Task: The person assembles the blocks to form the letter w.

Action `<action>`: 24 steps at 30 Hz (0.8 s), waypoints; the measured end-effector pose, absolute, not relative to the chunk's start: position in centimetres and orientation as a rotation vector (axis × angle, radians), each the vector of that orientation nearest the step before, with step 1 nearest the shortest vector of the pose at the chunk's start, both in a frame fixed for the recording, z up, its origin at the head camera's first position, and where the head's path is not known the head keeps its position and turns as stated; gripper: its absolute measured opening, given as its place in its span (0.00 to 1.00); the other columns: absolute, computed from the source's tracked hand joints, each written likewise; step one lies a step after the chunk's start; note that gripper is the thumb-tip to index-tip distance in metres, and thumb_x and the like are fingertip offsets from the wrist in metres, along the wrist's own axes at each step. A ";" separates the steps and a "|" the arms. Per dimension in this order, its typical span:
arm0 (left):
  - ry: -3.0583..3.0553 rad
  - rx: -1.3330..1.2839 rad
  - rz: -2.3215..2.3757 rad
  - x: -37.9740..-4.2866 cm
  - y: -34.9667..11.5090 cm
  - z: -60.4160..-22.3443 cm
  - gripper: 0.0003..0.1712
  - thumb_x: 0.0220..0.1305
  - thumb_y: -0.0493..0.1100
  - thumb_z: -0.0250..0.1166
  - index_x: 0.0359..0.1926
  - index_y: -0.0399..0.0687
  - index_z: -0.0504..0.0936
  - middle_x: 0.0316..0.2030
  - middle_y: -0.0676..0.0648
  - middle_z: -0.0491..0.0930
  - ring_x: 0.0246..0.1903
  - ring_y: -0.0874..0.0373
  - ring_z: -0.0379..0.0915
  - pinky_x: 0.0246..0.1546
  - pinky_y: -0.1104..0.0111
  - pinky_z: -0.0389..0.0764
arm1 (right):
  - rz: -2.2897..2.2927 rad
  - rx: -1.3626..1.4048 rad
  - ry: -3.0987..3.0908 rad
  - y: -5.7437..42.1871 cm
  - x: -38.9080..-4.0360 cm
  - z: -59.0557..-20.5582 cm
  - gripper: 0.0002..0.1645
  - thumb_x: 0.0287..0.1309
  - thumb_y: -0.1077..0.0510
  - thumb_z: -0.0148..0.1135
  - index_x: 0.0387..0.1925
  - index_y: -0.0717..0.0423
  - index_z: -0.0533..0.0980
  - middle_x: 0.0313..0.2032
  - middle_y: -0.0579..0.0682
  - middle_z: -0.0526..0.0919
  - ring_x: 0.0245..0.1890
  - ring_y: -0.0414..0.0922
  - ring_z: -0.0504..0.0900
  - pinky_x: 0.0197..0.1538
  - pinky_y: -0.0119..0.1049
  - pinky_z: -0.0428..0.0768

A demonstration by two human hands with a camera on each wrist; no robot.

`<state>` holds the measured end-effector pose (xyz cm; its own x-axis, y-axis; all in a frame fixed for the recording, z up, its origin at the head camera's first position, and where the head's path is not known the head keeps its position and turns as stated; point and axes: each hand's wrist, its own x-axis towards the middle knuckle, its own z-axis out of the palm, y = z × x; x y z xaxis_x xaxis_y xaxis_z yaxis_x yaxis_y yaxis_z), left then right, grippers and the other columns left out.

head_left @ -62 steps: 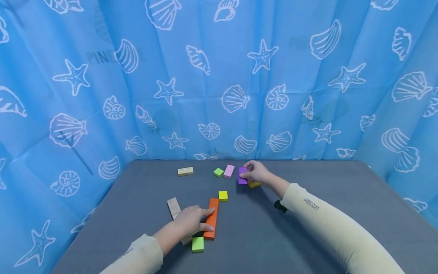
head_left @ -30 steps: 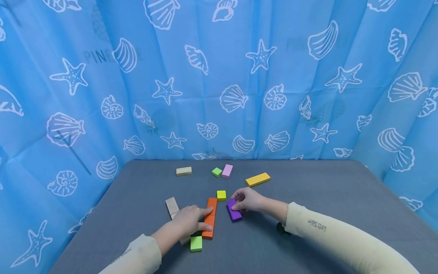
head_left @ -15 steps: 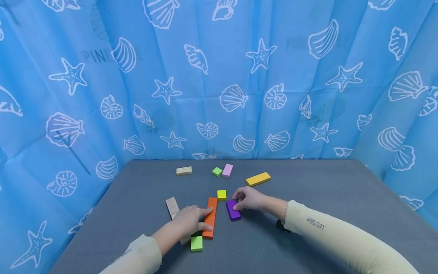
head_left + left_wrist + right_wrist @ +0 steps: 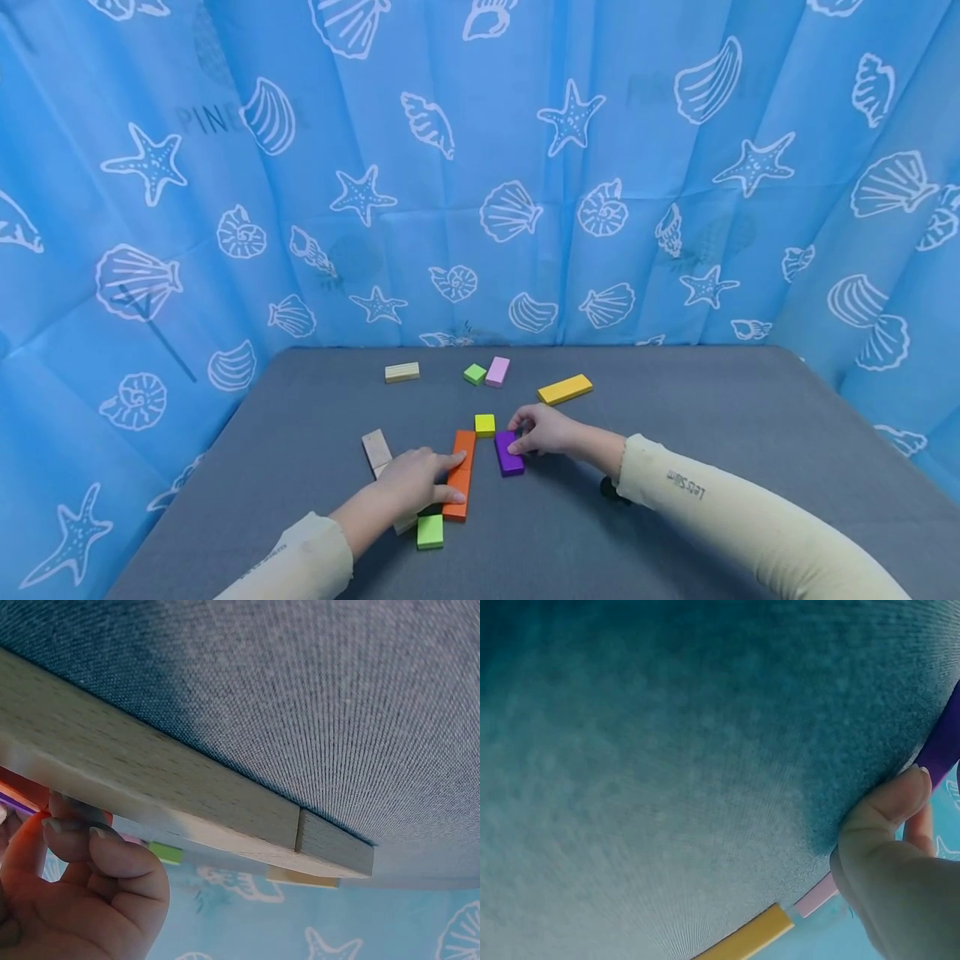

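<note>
Two orange blocks [image 4: 460,483] lie end to end on the table in the head view. My left hand [image 4: 411,483] reaches over a slanted row of wooden blocks [image 4: 377,450], its index finger and thumb resting on the orange pair. The left wrist view shows its other fingers bent in beside the wooden row [image 4: 187,787]. Just right of the orange pair, my right hand [image 4: 546,430] pinches a purple block [image 4: 508,457] by its right side, thumb on top. That block [image 4: 941,742] is partly out of frame in the right wrist view. A yellow block [image 4: 485,426] sits between both, slightly farther back.
A lime-green block [image 4: 430,532] lies at the near end of the orange pair. Farther back are a wooden block [image 4: 402,372], a small green block [image 4: 474,374], a pink block [image 4: 497,372] and a long yellow-orange block [image 4: 565,389]. A patterned blue curtain [image 4: 480,283] stands behind the table.
My right hand has brought the purple block from the back of the table toward me and left, near the orange pair, and turned it slightly. My left hand has stayed in place.
</note>
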<state>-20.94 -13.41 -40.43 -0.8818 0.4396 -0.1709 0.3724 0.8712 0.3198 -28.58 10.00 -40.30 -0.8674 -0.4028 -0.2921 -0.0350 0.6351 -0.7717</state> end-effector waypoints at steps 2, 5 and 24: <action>2.804 0.614 0.403 -21.0 -13.4 -40.5 0.37 0.59 0.60 0.67 0.66 0.51 0.74 0.51 0.41 0.80 0.45 0.49 0.76 0.45 0.55 0.77 | -1.125 -0.339 2.420 10.0 -28.6 -40.3 0.14 0.56 0.60 0.70 0.43 0.58 0.77 0.30 0.52 0.74 0.30 0.46 0.73 0.34 0.35 0.75; 2.801 0.603 0.404 -21.0 -13.3 -40.4 0.37 0.59 0.60 0.67 0.66 0.51 0.74 0.51 0.42 0.80 0.45 0.49 0.76 0.46 0.55 0.77 | -1.125 -0.331 2.419 10.0 -28.8 -40.4 0.14 0.56 0.60 0.70 0.43 0.58 0.77 0.30 0.52 0.74 0.31 0.45 0.73 0.33 0.34 0.75; 2.802 0.574 0.403 -20.7 -13.2 -40.1 0.37 0.59 0.60 0.66 0.66 0.52 0.74 0.51 0.41 0.80 0.46 0.48 0.76 0.46 0.55 0.77 | -1.293 -0.387 2.467 10.1 -32.6 -39.1 0.23 0.63 0.59 0.64 0.55 0.68 0.73 0.38 0.56 0.77 0.33 0.47 0.75 0.36 0.37 0.78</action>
